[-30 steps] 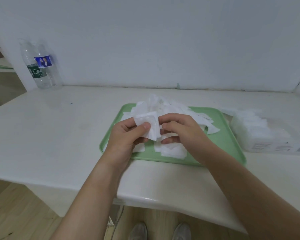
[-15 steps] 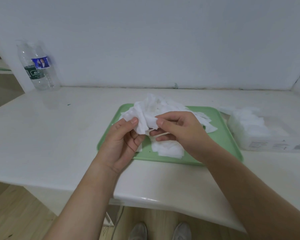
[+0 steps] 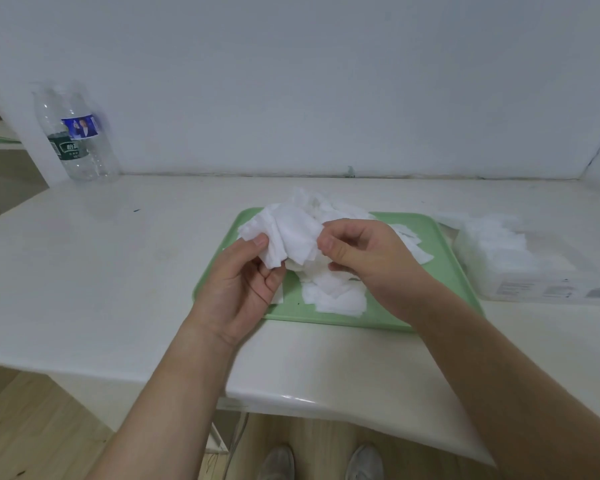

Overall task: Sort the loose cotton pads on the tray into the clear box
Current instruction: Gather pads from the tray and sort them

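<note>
A green tray [image 3: 444,258] lies on the white table with a heap of loose white cotton pads [image 3: 336,292] on it. Above the tray's left half, both hands hold a small bunch of pads [image 3: 291,237]. My left hand [image 3: 243,285] pinches the bunch from the left with thumb on top. My right hand [image 3: 367,258] pinches its right edge between thumb and fingers. The clear box [image 3: 534,271], with white pads stacked inside, sits right of the tray.
Two clear plastic water bottles [image 3: 76,140] stand at the back left against the wall. The white table [image 3: 101,271] ends at a near edge, with wooden floor and shoes below. A wall closes off the back.
The hands have lifted slightly and gathered more pads; the single pad held a second ago is now a looser, wider bunch between both hands.
</note>
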Action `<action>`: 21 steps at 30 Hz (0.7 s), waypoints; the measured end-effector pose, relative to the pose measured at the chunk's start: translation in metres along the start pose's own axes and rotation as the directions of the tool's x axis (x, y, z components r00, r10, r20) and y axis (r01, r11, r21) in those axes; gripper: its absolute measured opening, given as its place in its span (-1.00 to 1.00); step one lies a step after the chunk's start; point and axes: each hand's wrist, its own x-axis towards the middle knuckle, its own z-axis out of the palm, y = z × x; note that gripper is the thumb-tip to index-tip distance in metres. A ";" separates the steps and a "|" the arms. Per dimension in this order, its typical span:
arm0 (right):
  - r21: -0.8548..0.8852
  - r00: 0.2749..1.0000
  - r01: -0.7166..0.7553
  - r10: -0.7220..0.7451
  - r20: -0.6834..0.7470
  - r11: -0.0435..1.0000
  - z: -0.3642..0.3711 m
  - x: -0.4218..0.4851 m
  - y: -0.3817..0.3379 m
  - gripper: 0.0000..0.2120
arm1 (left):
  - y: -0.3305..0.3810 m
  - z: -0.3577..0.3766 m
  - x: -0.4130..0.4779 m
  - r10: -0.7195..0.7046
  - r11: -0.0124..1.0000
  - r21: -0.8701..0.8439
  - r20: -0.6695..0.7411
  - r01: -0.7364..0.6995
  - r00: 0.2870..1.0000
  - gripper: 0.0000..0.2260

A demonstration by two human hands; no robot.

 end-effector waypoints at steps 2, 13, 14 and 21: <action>-0.005 1.000 0.002 -0.002 -0.005 1.000 0.000 0.000 -0.002 -0.88 | 0.000 0.000 0.001 -0.005 1.000 -0.003 -0.006 0.005 1.000 -0.82; 0.087 0.991 0.038 -0.049 0.123 0.995 0.005 -0.006 -0.008 -0.73 | 0.006 0.001 -0.014 0.058 0.996 0.073 -0.086 -0.052 0.995 -0.85; 0.069 0.989 0.053 -0.062 0.131 0.996 0.005 -0.006 -0.007 -0.70 | 0.006 0.002 -0.014 0.061 0.996 0.077 -0.096 -0.053 0.993 -0.86; -0.160 0.973 0.231 -0.227 0.048 0.960 0.007 -0.003 -0.004 -0.69 | 0.002 0.009 -0.015 -0.029 0.999 -0.037 -0.173 0.022 0.984 -0.81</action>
